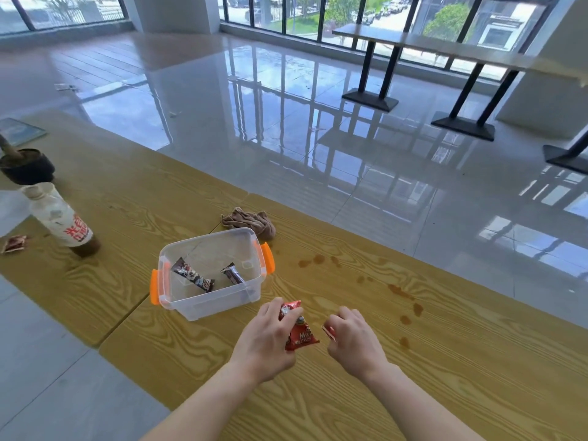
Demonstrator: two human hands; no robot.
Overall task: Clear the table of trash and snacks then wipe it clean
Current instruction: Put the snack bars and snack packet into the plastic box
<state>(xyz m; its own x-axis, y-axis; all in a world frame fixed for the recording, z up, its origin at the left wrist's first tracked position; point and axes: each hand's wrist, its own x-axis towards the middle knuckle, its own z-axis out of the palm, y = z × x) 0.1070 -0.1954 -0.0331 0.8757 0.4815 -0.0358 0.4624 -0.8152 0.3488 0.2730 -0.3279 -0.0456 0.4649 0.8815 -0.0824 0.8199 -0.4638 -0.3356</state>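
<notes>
My left hand (270, 338) pinches a red candy packet (300, 334) just above the wooden table (445, 361), in front of a clear plastic box (210, 272) with orange latches. My right hand (353, 338) grips a small red wrapper (328, 332) a little to the right. Inside the box lie two dark snack bars (192, 275) (234, 274). A crumpled brown cloth (249, 221) sits behind the box. Brown spill stains (402, 292) dot the table to the right of the box.
At the left stand a bottle (60, 218) with a white and red label, a dark pot (27, 165) and a torn red wrapper (14, 243). A book (19, 130) lies at the far left. Other tables (445, 46) stand across the shiny floor.
</notes>
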